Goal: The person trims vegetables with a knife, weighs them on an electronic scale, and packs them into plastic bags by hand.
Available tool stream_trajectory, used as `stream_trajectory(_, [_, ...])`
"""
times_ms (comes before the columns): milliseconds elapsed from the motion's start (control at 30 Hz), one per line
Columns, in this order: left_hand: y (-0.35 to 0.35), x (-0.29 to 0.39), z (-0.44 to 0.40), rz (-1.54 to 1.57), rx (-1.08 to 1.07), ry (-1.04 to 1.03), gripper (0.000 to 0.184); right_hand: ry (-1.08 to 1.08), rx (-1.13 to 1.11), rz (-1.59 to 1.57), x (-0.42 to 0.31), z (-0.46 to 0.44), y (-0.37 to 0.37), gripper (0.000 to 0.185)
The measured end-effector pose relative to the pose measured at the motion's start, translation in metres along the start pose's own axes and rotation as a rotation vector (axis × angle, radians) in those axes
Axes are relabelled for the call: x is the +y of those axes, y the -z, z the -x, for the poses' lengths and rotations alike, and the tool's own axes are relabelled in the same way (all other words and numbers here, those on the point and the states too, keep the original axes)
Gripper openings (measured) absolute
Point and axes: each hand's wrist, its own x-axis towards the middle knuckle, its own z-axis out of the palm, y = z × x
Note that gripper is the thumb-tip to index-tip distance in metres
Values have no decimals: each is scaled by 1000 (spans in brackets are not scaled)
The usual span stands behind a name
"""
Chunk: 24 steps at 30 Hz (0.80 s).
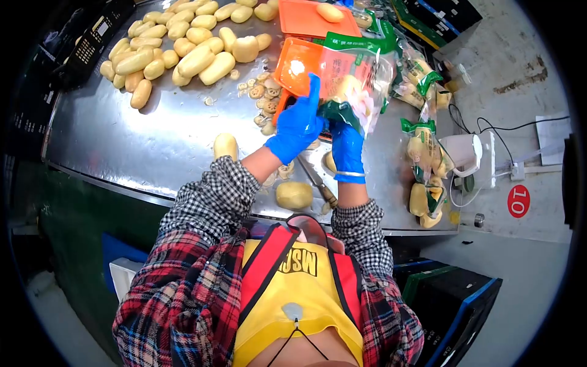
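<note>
A clear plastic bag (380, 76) with green bands and pink print holds pale lotus root and stands tilted over the steel table. My right hand (348, 153), blue-gloved, is closed around the bag's near green end. My left hand (298, 126), also gloved, is beside that end with its index finger stretched upward; its other fingers are partly hidden. Below the hands lie a knife (315, 174) with a wooden handle and a lotus root piece (294, 196). Another lotus root piece (225, 145) sits by my left forearm.
Many peeled lotus roots (199, 61) are heaped at the far left of the steel table (134, 140). Cut end slices (260, 93) lie beside an orange tray (298, 64). Several filled bags (422, 147) line the right edge, near a white device (461, 153) with cables.
</note>
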Motion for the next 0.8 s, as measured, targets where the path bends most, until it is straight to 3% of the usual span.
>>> stream_trajectory(67, [0, -4, -4, -209, 148, -413, 67, -44, 14, 358, 7, -16, -4, 40])
stream_trajectory(133, [-6, 0, -1, -386, 259, -829, 57, 60, -67, 649, 18, -45, 1, 39])
stream_trajectory(200, [-10, -7, -23, -396, 405, -943, 41, 154, -146, 924, 28, -74, 10, 39])
stream_trajectory(233, [3, -6, -31, -416, 342, -977, 40, 189, -183, 1040, 31, -88, 13, 39])
stream_trajectory(300, [5, -20, -42, -523, 213, -844, 43, 228, -233, 1209, 38, -108, 17, 38])
stream_trajectory(333, [5, -29, -46, -469, 116, -830, 60, 247, -258, 1268, 41, -114, 20, 38])
stream_trajectory(400, [-12, -38, -45, -435, 204, -855, 68, 293, -298, 1351, 42, -123, 27, 38])
stream_trajectory(500, [-27, -58, -51, -406, 165, -742, 70, 373, -335, 1428, 46, -129, 32, 37])
stream_trajectory(600, [-21, -58, -44, -314, 111, -599, 61, 493, -365, 1433, 48, -122, 37, 37])
stream_trajectory(733, [-8, -50, -30, -211, 218, -241, 76, 640, -354, 1204, 38, -51, 37, 36])
stream_trajectory(767, [-10, -52, -26, -218, 276, -219, 89, 621, -348, 1161, 33, -15, 35, 38])
stream_trajectory(800, [-16, -61, -24, -161, 259, -226, 92, 604, -342, 1117, 28, 21, 34, 40])
